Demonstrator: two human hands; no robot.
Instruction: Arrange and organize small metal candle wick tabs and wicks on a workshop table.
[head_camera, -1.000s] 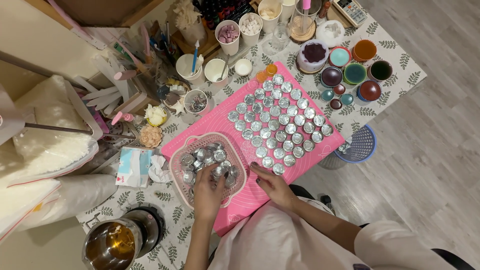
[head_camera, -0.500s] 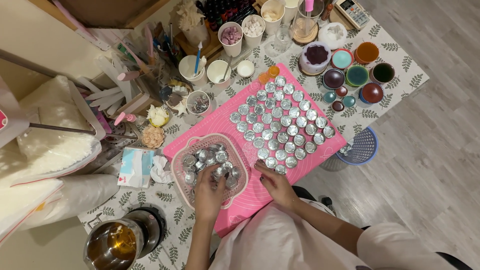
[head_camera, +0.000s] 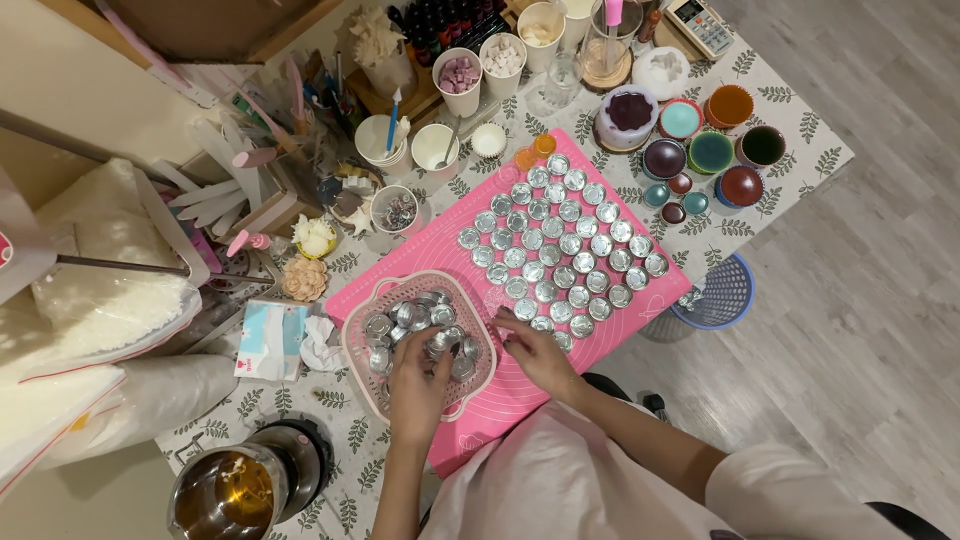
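A pink mat (head_camera: 450, 250) lies on the table with several small round silver tins (head_camera: 560, 240) set in rows on it. At the mat's near left stands a pink basket (head_camera: 352, 345) heaped with more silver tins (head_camera: 405, 320). My left hand (head_camera: 415, 385) reaches into the basket, fingers curled among the tins; whether it grips one I cannot tell. My right hand (head_camera: 535, 355) rests on the mat at the near end of the rows, fingertips touching a tin there.
Coloured silicone bowls (head_camera: 710, 150) sit far right, white cups (head_camera: 460, 80) and tools at the back. A metal pot (head_camera: 225, 490) with amber liquid stands near left. A tissue pack (head_camera: 268, 338) lies beside the basket. A blue basket (head_camera: 720, 295) is on the floor.
Both hands stay at the same spots; the right hand has shifted slightly left toward the basket. The camera view has drifted a little.
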